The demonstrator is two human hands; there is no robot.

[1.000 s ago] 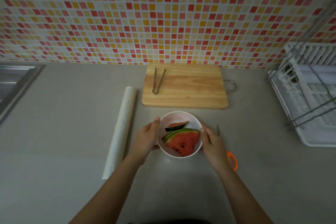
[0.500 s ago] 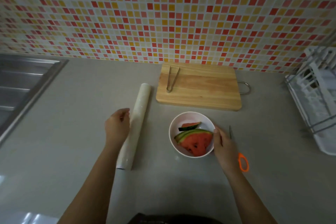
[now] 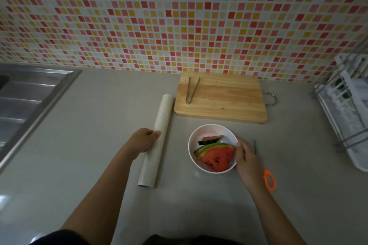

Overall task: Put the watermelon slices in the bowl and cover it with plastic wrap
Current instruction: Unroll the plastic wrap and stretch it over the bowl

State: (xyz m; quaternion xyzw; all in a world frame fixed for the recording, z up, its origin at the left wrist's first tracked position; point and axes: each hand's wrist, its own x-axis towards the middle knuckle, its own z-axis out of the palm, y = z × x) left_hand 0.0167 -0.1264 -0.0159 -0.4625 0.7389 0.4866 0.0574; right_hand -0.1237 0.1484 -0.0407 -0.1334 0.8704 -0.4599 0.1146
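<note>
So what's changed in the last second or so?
The left hand let go of the bowl, swung out to the left and now grips the plastic wrap roll, which lies on the counter as before. The right hand still holds the bowl's right side. The watermelon slices, tongs, cutting board and scissors have not moved.
</note>
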